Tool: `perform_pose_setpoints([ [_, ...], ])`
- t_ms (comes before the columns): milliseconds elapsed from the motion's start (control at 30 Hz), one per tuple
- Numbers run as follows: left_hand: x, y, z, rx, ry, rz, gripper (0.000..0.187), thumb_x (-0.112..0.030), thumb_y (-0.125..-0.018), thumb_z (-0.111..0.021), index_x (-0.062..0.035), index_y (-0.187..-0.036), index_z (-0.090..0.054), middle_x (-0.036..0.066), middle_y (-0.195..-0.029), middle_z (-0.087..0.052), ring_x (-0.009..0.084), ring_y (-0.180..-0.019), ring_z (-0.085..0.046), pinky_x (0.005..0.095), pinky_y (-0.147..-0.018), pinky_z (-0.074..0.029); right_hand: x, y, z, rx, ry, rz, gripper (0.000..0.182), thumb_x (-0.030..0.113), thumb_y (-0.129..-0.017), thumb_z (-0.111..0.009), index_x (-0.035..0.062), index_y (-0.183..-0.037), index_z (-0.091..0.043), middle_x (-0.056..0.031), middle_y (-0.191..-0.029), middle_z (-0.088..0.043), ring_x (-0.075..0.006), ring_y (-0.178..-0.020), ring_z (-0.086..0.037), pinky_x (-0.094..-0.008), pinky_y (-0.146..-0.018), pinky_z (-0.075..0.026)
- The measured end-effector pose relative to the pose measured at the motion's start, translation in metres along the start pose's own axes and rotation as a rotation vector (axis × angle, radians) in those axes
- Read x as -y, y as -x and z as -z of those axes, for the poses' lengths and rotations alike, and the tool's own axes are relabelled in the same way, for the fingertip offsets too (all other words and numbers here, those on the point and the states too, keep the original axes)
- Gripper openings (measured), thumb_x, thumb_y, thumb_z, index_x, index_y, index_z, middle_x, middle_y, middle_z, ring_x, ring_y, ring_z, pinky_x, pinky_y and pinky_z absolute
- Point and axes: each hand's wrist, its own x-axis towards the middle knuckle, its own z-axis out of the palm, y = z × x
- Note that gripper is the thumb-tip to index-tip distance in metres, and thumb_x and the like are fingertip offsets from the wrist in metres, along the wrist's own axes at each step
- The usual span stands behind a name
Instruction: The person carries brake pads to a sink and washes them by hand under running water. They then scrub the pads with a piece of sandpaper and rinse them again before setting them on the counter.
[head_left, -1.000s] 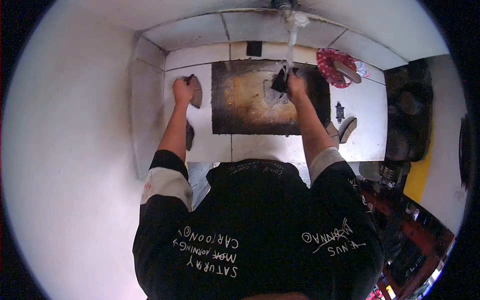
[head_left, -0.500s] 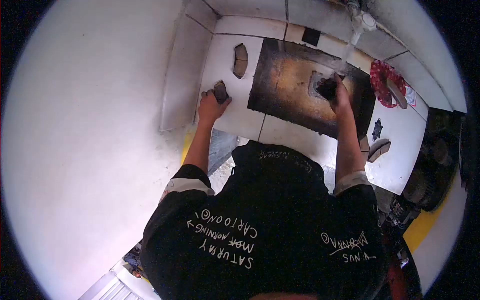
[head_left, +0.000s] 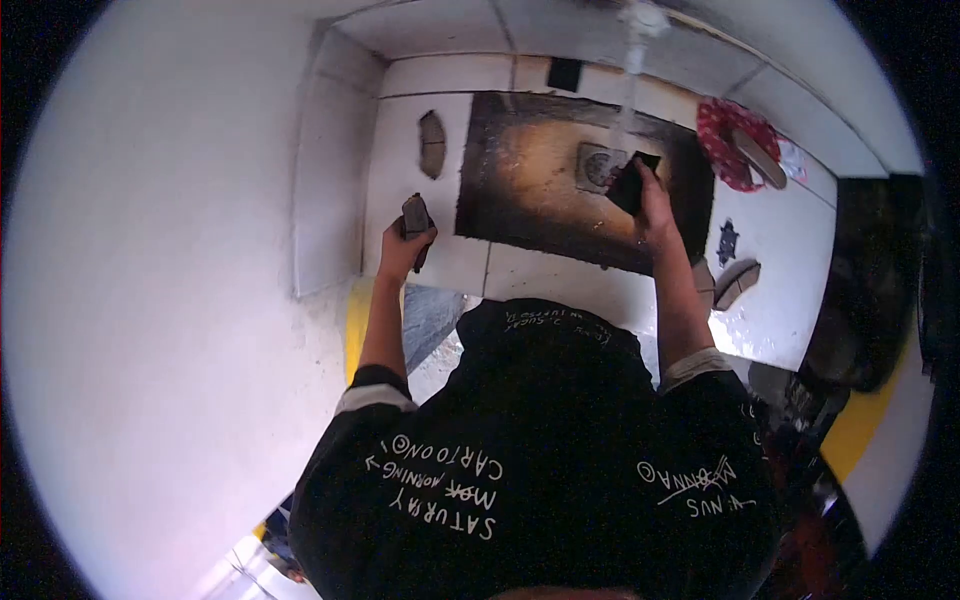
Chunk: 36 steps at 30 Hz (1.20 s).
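Observation:
My left hand [head_left: 400,248] is closed around a brake pad [head_left: 415,216] above the white tiled ledge, left of the dark-stained sink [head_left: 540,205]. In my right hand [head_left: 655,205] is a black sheet that looks like sandpaper [head_left: 630,185], held over the sink beside the drain [head_left: 598,168]. A stream of water falls from the white tap [head_left: 642,20] close to that sheet. Another brake pad [head_left: 432,144] lies on the ledge beyond my left hand. To the right of the sink lie a curved brake pad [head_left: 737,285] and a small dark metal clip [head_left: 728,242].
A red patterned bag [head_left: 718,135] with a pale curved piece [head_left: 760,158] on it sits at the back right. Behind the sink is a black square [head_left: 564,73]. A white wall [head_left: 180,250] rises on the left; dark machine parts [head_left: 850,330] stand at right.
My left hand has lifted and tilted the brake pad. My right hand has pulled the black sheet back from over the drain, uncovering it. The whole view has shifted slightly.

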Motion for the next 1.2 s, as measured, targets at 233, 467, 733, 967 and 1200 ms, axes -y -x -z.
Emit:
perform_pose_setpoints([
  [233,-0.126,-0.013,-0.135,0.310,0.804,0.052,0.039,-0.025,-0.089,-0.061,-0.0078,-0.122,-0.051,0.010,-0.111,-0.061,0.0260,-0.099,-0.060,0.0463,-0.082,-0.052,0.017,0.032,0.021,-0.105,-0.047,-0.030,0.033,0.028,-0.094,-0.051,-0.0002,-0.110,-0.052,-0.0151,-0.097,-0.065,-0.0258,-0.085,-0.066,-0.0365,-0.075,-0.055],
  [467,-0.155,-0.135,-0.262,0.940,1.166,0.231,0.057,-0.059,-0.094,-0.033,-0.0101,-0.114,-0.055,0.013,-0.098,-0.064,0.0286,-0.084,-0.062,0.0397,-0.075,-0.051,0.023,0.054,0.030,-0.244,-0.078,0.016,0.045,0.031,-0.090,-0.056,0.0020,-0.121,-0.042,-0.0136,-0.101,-0.060,-0.0232,-0.086,-0.064,-0.0362,-0.075,-0.053],
  [733,-0.188,-0.136,-0.312,0.753,0.933,0.332,0.049,-0.054,-0.092,-0.042,-0.0070,-0.096,-0.057,0.014,-0.078,-0.062,0.0297,-0.070,-0.063,0.0427,-0.068,-0.053,0.007,0.088,0.039,-0.250,-0.172,0.036,0.043,0.021,-0.087,-0.060,0.0060,-0.120,-0.036,-0.0119,-0.099,-0.055,-0.0235,-0.087,-0.061,-0.0357,-0.075,-0.054],
  [967,-0.184,-0.141,-0.314,0.904,1.121,0.362,0.054,-0.055,-0.093,-0.036,-0.0042,-0.099,-0.054,0.017,-0.088,-0.059,0.0357,-0.087,-0.060,0.0562,-0.085,-0.050,-0.004,0.095,0.046,-0.169,-0.291,0.062,0.046,0.026,-0.091,-0.054,0.0037,-0.127,-0.036,-0.0145,-0.108,-0.058,-0.0229,-0.093,-0.060,-0.0340,-0.076,-0.052],
  [1200,-0.198,-0.110,-0.295,0.739,1.056,0.302,0.055,-0.055,-0.093,-0.035,-0.0035,-0.103,-0.052,0.020,-0.112,-0.053,0.0420,-0.109,-0.053,0.0588,-0.094,-0.044,-0.001,0.101,0.042,-0.195,-0.246,0.133,0.046,0.027,-0.093,-0.054,0.0035,-0.129,-0.037,-0.0130,-0.112,-0.058,-0.0232,-0.096,-0.060,-0.0351,-0.076,-0.052],
])
